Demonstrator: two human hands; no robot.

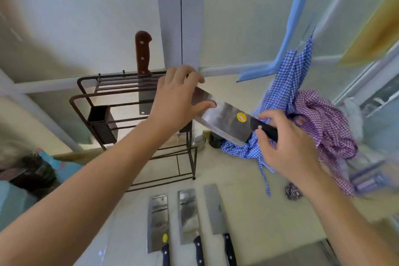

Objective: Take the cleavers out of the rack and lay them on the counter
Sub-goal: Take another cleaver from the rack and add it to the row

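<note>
I hold a steel cleaver (226, 121) with a yellow sticker in the air, right of the dark wire rack (112, 93). My right hand (285, 147) grips its black handle. My left hand (179, 97) pinches the far end of the blade. One cleaver with a brown wooden handle (143, 54) stands in the rack's top slots. Three cleavers lie side by side on the pale counter (269, 211) near me, handles toward me: the left one (157, 222) with a yellow sticker, the middle one (187, 218), the right one (216, 211).
Blue checked cloth (287, 84) and purple checked cloth (323, 119) hang and pile up at the right. A dark cup holder (101, 123) hangs on the rack's left side. A dark jar (214, 140) stands behind the held blade. Cluttered items sit at the far left.
</note>
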